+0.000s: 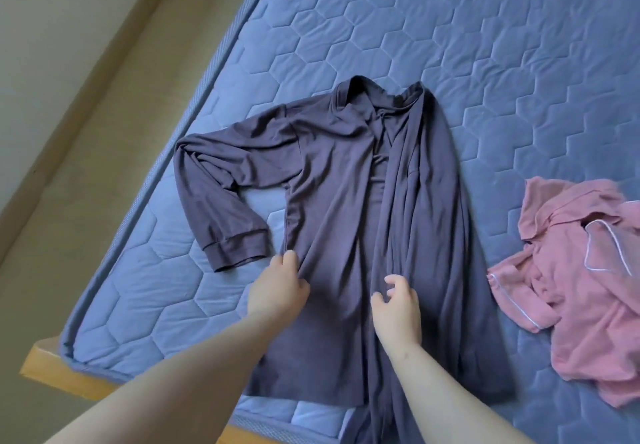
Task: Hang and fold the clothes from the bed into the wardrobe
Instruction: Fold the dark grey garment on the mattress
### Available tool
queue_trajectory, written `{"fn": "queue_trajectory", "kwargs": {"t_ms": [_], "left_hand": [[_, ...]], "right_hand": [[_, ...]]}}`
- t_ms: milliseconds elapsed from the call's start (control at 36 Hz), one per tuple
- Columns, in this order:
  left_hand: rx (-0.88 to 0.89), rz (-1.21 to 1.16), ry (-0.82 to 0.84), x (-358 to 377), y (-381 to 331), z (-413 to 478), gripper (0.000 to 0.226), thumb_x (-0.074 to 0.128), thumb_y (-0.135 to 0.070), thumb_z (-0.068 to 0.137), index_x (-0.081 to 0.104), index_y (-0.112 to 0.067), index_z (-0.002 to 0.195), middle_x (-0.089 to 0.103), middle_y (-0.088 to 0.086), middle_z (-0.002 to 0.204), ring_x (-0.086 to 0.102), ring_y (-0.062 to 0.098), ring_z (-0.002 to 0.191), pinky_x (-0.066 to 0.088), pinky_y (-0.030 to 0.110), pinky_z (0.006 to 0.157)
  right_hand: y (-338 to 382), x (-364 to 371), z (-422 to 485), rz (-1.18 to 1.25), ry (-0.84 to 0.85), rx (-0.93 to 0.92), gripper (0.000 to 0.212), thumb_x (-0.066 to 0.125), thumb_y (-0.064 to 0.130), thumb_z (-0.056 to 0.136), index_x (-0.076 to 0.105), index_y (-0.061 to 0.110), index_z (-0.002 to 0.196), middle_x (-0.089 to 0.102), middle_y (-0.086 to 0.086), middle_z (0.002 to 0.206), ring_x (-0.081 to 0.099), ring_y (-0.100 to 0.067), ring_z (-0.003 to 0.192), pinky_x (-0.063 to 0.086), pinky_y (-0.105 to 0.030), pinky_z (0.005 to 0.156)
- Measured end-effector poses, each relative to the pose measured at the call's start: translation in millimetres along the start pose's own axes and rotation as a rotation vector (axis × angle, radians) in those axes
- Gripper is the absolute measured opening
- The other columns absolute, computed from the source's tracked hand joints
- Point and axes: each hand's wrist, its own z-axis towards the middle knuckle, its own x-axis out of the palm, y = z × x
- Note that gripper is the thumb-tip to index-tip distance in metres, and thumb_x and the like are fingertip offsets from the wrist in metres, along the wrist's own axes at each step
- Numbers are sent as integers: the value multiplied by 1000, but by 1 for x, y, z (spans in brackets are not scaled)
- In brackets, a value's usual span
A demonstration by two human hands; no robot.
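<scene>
A dark purple-grey long-sleeved robe lies spread on the blue quilted mattress, collar away from me, its left sleeve bent back toward the hem. My left hand pinches the robe's left side edge near the sleeve cuff. Over the middle front panel, my right hand has its fingers curled, thumb and fingertips touching the fabric; whether it holds a fold I cannot tell. The robe's lower end hangs over the bed's near edge.
A crumpled pink garment with white piping lies on the mattress to the right. The wooden bed frame shows at the near left corner. Beige floor runs along the bed's left side.
</scene>
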Motion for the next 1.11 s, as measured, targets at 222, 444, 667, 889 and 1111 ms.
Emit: {"fn": "queue_trajectory", "kwargs": {"t_ms": [222,444,667,889,1111], "left_hand": [[135,-136,-68,-9,-68,70,27,39,-13,93,45,-11,119,45,10,126,46,31,115,42,39,90],[70,-172,-260,-38,-75,145,36,40,-8,91,49,-14,125,43,13,133,42,34,119,37,41,96],[-39,-77,-230,-59,-62,189,42,39,-12,93,39,-18,134,39,13,134,35,36,121,35,43,96],[-17,-105,-494,-86,-67,225,40,42,-15,94,40,-20,134,37,10,137,34,33,123,33,45,94],[-152,-31,-324,-102,-41,246,45,36,-9,94,36,-22,137,31,10,142,32,34,125,33,45,96]], "right_hand": [[42,-8,61,160,31,-81,35,38,4,91,57,15,119,64,-3,100,57,-25,97,42,-26,80],[81,18,125,455,192,105,35,33,1,85,60,23,85,68,-7,99,63,-32,97,50,-41,89],[114,18,149,901,506,384,32,44,38,97,67,16,105,72,-6,87,65,-21,81,52,-32,72],[153,0,189,1354,600,366,51,44,48,93,59,9,122,65,-17,117,58,-34,112,40,-47,101],[170,-28,219,1327,376,196,16,52,13,92,68,12,87,68,-10,93,67,-23,82,49,-37,86]]}}
